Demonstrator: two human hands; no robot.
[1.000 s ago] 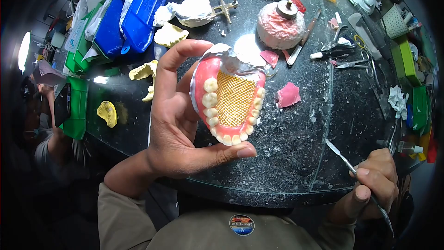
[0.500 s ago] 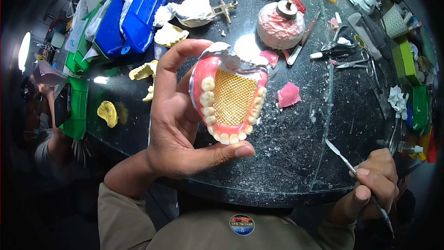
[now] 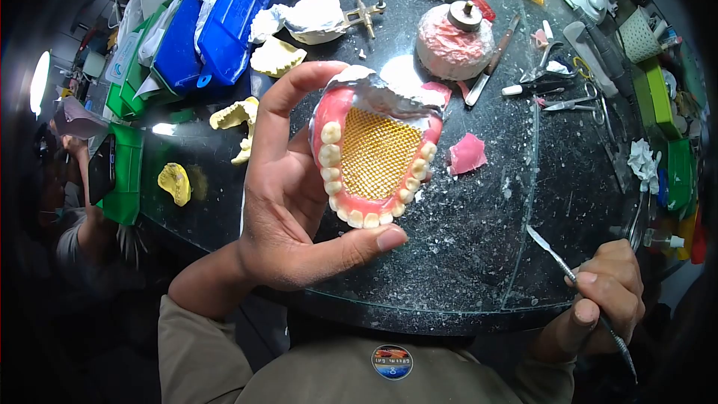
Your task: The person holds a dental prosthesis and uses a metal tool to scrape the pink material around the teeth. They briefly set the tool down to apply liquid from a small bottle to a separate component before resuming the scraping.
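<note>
My left hand (image 3: 292,202) holds up a denture (image 3: 378,153) on a plaster cast, thumb at the front teeth and fingers behind and at the back edge. Pink wax, cream teeth and a gold mesh palate face me; silvery foil-like material covers its far end. In my right hand (image 3: 609,292) is a thin metal wax carver (image 3: 550,248), its flat blade pointing up and left, apart from the denture. Beyond the denture lies a piece of pink wax (image 3: 467,153) on the dark table.
A pink-coated plaster block (image 3: 454,49) with a metal knob stands behind, beside a wax knife (image 3: 493,60). Yellow casts (image 3: 174,183) and blue bins (image 3: 224,22) are on the left. Scissors (image 3: 580,101) and other tools lie right. White debris (image 3: 449,254) dusts the table (image 3: 419,295). Another person's arm (image 3: 93,232) shows at far left.
My left hand has turned and tilted the denture slightly, its front teeth shifting left and its far end right. My right hand and the wax carver have stayed still.
</note>
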